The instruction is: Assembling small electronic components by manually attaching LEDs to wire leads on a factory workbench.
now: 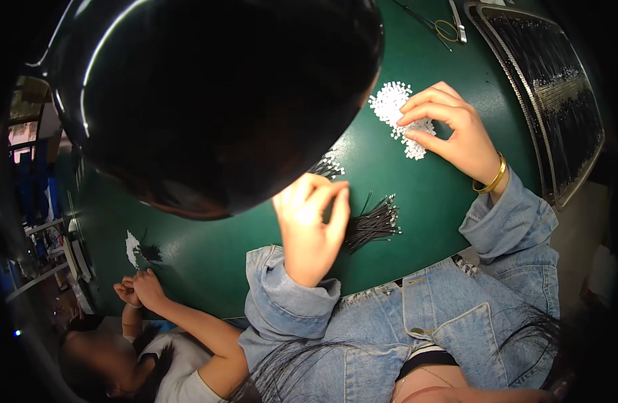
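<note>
White connector housings (391, 101) lie in a loose heap on the green table (443, 221), in front of the person. They are tiny, and there are lots of them. The right hand (462, 127) is over the heap. Its fingers are bent and let go, with a small gap between the thumb tip and the pointing finger. I cannot tell if the tips touch any bits.

The left hand (309, 225) is bent, with its thumb and pointing finger close together. I cannot tell if it pinches something small. Just beside it, on its right, is a bunch of thin black wires (370, 227) with little pale ends. Behind it is one more bunch, black wires with white ends (331, 165), partly hidden by a big, round, shiny black thing (221, 101).

A gold bracelet (495, 176) is on the right wrist. On the far right is a tray (538, 138) full of black wires. Metal tweezers (458, 23) lie near the top. On the left, a co-worker's hands (144, 290) are close together near a small white pile (131, 247).
</note>
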Demonstrator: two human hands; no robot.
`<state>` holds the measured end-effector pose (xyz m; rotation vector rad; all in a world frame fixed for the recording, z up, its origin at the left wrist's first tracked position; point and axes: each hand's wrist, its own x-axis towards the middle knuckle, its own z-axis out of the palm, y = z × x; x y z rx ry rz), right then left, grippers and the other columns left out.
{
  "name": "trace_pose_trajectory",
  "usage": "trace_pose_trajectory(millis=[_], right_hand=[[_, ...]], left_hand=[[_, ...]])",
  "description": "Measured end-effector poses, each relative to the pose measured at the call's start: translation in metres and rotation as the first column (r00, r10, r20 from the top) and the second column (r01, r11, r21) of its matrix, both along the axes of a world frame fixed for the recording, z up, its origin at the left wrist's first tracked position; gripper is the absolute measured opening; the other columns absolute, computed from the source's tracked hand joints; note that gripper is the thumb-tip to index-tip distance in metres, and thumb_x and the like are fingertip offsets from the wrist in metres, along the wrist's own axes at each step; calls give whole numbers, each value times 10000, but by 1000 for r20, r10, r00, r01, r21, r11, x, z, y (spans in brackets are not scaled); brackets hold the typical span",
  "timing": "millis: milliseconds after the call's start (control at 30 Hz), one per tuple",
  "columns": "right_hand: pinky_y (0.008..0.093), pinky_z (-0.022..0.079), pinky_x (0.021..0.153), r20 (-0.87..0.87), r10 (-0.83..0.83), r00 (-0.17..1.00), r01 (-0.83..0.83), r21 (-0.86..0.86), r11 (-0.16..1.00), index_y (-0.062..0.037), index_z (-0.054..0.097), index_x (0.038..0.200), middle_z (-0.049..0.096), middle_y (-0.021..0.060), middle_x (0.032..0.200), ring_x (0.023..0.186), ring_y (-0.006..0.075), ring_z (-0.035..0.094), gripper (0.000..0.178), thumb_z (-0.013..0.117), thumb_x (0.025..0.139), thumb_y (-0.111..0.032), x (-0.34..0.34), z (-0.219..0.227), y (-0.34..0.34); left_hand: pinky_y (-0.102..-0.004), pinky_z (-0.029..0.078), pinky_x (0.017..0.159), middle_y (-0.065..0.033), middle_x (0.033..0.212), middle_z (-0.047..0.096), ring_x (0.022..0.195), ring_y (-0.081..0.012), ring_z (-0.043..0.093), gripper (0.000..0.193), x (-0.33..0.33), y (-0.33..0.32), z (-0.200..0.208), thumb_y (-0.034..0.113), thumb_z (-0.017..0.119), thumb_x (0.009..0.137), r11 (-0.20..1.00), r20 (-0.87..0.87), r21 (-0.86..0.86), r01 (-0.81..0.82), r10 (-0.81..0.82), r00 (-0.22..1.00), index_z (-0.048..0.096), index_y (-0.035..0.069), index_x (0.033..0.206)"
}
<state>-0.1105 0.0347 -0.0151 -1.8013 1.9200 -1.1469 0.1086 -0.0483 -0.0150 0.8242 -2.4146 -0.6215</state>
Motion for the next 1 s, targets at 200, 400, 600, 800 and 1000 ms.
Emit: trace_pose_trajectory(millis=[200, 400, 600, 800, 1000], right_hand=[[301, 423, 696, -125, -9, 992, 9, -1, 1000, -65, 625, 761, 565, 13, 776, 775, 190, 494, 105, 657, 664, -90, 4, -9, -1], [304, 424, 663, -209, -22, 978, 16, -29, 999, -62, 614, 739, 526, 10, 742, 748, 200, 472, 96, 654, 651, -67, 13, -19, -7], [251, 455, 680, 125, 46, 991, -52, 47, 998, -29, 616, 768, 572, 34, 796, 772, 149, 539, 86, 645, 688, -22, 22, -11, -1], [236, 479, 710, 851, 37, 524, -296, 142, 945, 26, 616, 785, 604, 89, 845, 793, 136, 588, 64, 637, 726, 16, 42, -2, 11], [245, 495, 694, 890, 41, 454, -332, 126, 935, 23, 617, 806, 615, 97, 813, 762, 154, 604, 113, 643, 703, 58, 49, 3, 14]], left_hand=[[-291, 363, 684, -36, 724, 542, 743, -180, 483, 73, -5, 12, -2, 20, 632, 685, 965, 99, 186, 185, -206, 974, 613, 42, 751], [-268, 416, 678, -55, 746, 576, 715, -144, 532, 32, -1, 11, -1, -8, 592, 731, 796, -114, 564, 221, -190, 975, 586, 10, 756], [-222, 446, 659, -62, 753, 581, 682, -106, 553, 54, -2, 11, 0, -7, 560, 779, 319, -350, 896, 308, 81, 933, 566, -36, 825], [-233, 460, 647, -74, 710, 589, 658, -127, 570, 43, -2, 11, 1, 0, 558, 786, 288, -351, 903, 318, 72, 934, 558, -33, 814], [-209, 434, 638, -48, 735, 581, 676, -92, 541, 49, -1, 11, 5, 5, 583, 776, 236, -334, 920, 311, 60, 941, 580, -27, 813]])
